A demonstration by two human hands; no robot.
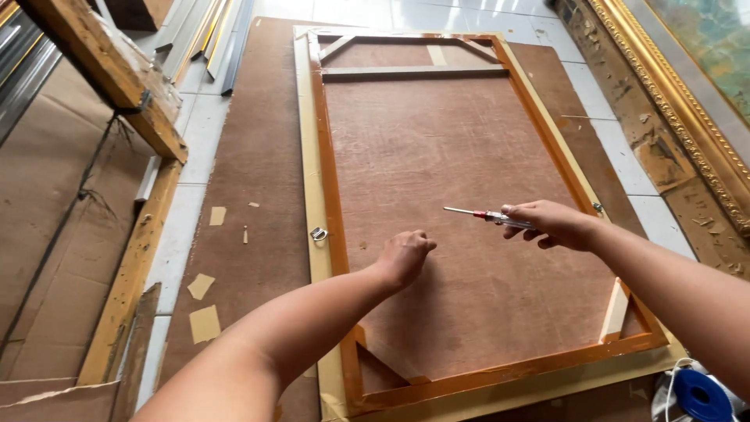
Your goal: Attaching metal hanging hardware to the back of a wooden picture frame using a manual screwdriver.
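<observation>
A large picture frame (328,195) lies face down on the floor, its orange wooden rim around a brown backing board (445,172). My left hand (404,255) hovers over the board near the left rim, fingers curled in, holding nothing that I can see. My right hand (551,223) grips a screwdriver (480,214) with a red and clear handle, its metal shaft pointing left over the board. A small metal hanger ring (318,234) is fixed to the frame's left edge, and another small fitting (598,207) sits on the right rim beside my right hand.
The frame rests on a brown sheet (258,180) over white floor tiles. Wooden bars (117,70) and metal profiles (199,35) lie at the upper left. An ornate gold frame (680,117) leans at the right. A blue spool (699,393) sits at the bottom right. Tape scraps (205,322) lie at left.
</observation>
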